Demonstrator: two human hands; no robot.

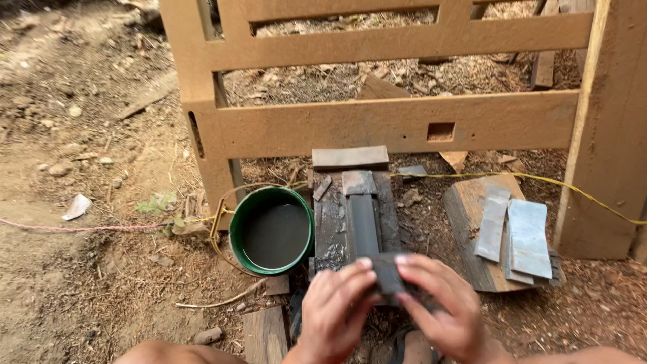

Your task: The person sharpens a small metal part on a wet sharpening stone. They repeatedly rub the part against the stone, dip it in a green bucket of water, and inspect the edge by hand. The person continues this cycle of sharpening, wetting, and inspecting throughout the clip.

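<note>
Both my hands hold a small dark grey block [385, 271] low in the middle of the view. My left hand [335, 313] grips its left side with the fingertips on top. My right hand [441, 303] wraps its right side. The block sits just above the near end of a long dark wet stone [364, 222] that lies on a muddy wooden board [331, 226].
A green bucket [237, 229] of dark water stands left of the board. Grey flat slabs [527, 236] lie on a plank to the right. A brown wooden frame [377, 125] stands behind, with a yellow cord [573, 192] and a pink cord [81, 228] across dirt ground.
</note>
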